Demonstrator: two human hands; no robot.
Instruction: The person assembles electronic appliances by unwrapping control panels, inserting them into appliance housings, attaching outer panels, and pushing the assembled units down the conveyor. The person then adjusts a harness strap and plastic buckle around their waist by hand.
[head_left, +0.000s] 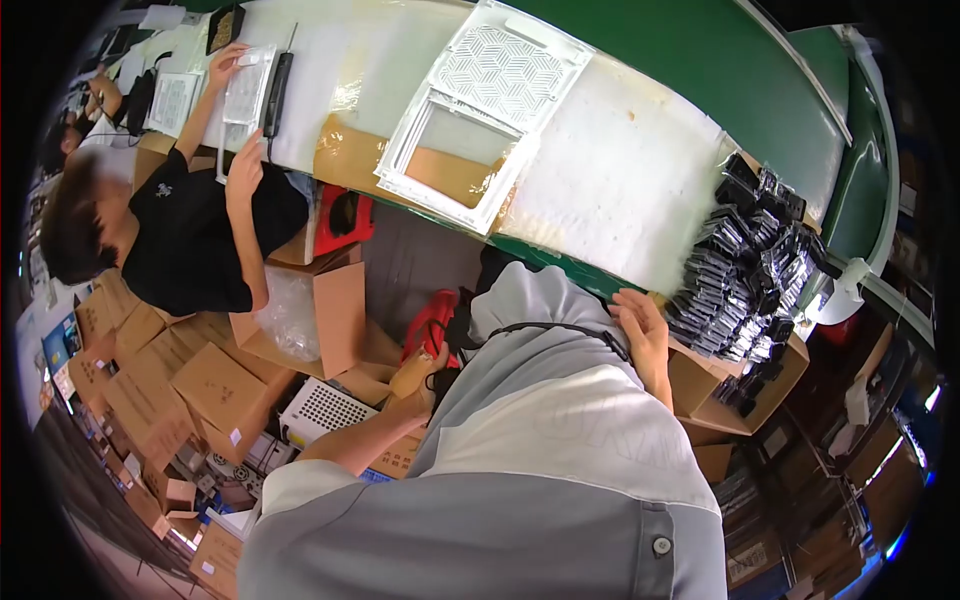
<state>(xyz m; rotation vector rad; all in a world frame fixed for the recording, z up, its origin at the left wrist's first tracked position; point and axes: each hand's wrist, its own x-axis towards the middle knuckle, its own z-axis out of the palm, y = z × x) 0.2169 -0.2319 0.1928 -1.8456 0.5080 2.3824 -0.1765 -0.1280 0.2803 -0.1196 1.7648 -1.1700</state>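
My left hand (413,378) is low beside my left hip, fingers curled closed. Loops of thin black cord (520,326) show beside it, and the cord runs across the front of my grey clothing. What the fingers hold, if anything, is hidden. My right hand (645,325) is at the table's front edge near my other hip, fingers apart and holding nothing. It is nearest to a pile of black parts in clear wrapping (745,270). Ahead on the table lies a white plastic frame with a patterned grille panel (505,75), apart from both hands.
To the left, a co-worker in a black shirt (200,225) handles another white panel (248,90) beside a black electric screwdriver (280,90). Cardboard boxes (220,385) and a perforated white unit (325,412) crowd the floor. An open carton (770,390) stands right; something red (432,318) is below the table.
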